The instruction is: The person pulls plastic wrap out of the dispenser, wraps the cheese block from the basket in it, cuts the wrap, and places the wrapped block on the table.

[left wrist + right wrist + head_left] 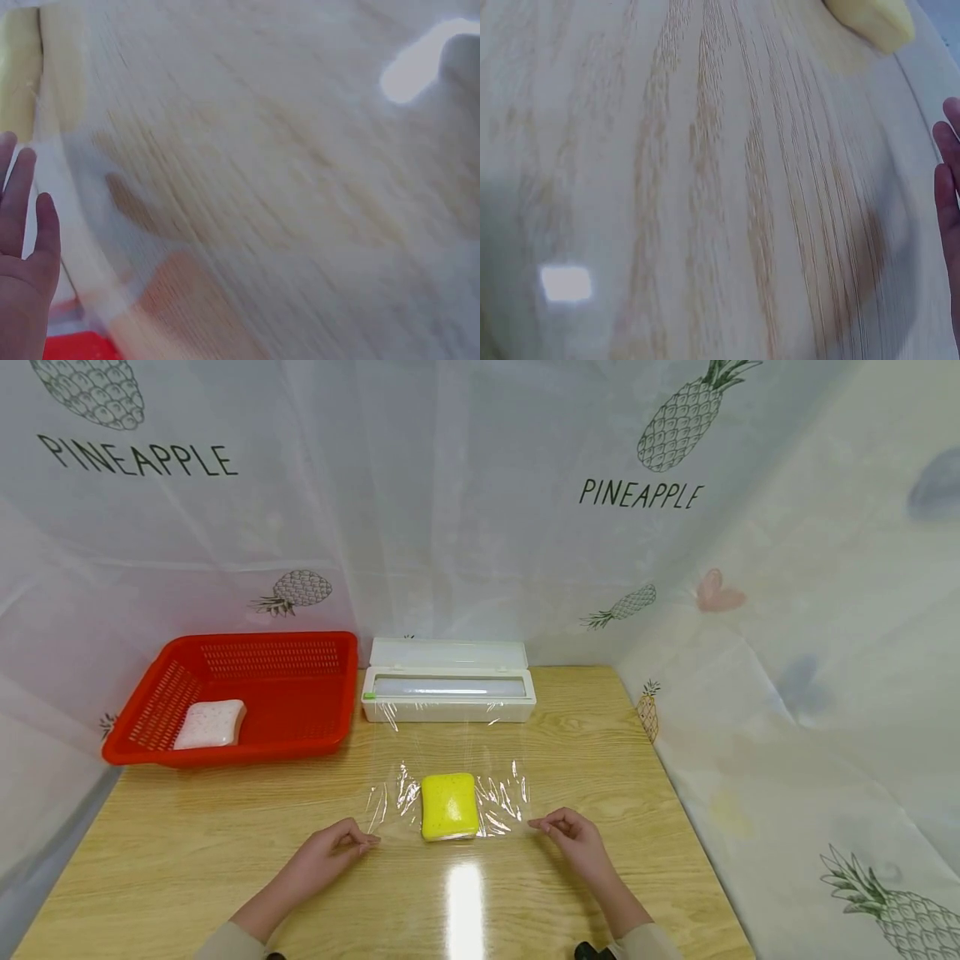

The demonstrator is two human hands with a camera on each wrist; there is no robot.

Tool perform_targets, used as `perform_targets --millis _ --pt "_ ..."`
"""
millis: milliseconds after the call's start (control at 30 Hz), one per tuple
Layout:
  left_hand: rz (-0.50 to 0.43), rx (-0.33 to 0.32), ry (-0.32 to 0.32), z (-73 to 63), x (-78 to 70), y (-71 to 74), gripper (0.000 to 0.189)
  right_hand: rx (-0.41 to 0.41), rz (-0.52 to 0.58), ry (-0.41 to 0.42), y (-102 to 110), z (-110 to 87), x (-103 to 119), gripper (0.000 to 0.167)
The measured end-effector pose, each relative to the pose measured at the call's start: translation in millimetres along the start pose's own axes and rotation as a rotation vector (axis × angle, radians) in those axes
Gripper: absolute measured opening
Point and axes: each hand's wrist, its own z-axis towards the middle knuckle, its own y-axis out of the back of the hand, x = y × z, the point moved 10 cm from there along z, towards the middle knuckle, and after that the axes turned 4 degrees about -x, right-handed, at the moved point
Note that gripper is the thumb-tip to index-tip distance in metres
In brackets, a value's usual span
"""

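Note:
A sheet of clear cling film [498,793] runs from the white dispenser box [450,708] toward me and seems to lie over a yellow sponge [450,806] with a pale underside. At the film's near left corner, my left hand [333,852] pinches the edge between thumb and fingers. My right hand [577,843] pinches the near right corner. In the left wrist view, several fingers [46,221] extend beside the sponge [19,71]; the pinch itself is out of frame. The right wrist view has only part of the hand [949,187] at its edge, below the sponge [874,22].
At the back left stands a red plastic basket [341,710] holding a whitish speckled sponge [210,724]. The dispenser's lid [448,653] is raised, with a film roll [450,687] inside. A pineapple-print curtain [450,527] hangs behind and beside the wooden table [600,760].

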Motion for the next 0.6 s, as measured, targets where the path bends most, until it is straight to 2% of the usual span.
perform_targets --millis 133,267,367,467,600 --pt "-0.027 0.006 0.01 6.9 -0.8 -1.5 0.008 -0.046 -0.013 -0.014 -5 8.7 -1 0.016" --pt "-0.023 0.0 0.025 14.9 -0.9 -3.1 0.007 -0.104 -0.046 -0.064 -6 16.3 -2 0.009" --pt "-0.036 -0.032 0.065 20.1 1.9 -2.1 0.007 -0.122 -0.07 -0.069 -9 20.5 8 0.007" --pt "-0.093 -0.083 0.123 24.6 7.0 0.2 0.007 -0.131 -0.091 -0.066 -12 23.6 21 0.01" --pt "-0.164 -0.145 0.189 30.6 15.2 2.6 0.005 -0.167 -0.116 -0.118 -12 28.0 22 0.014"
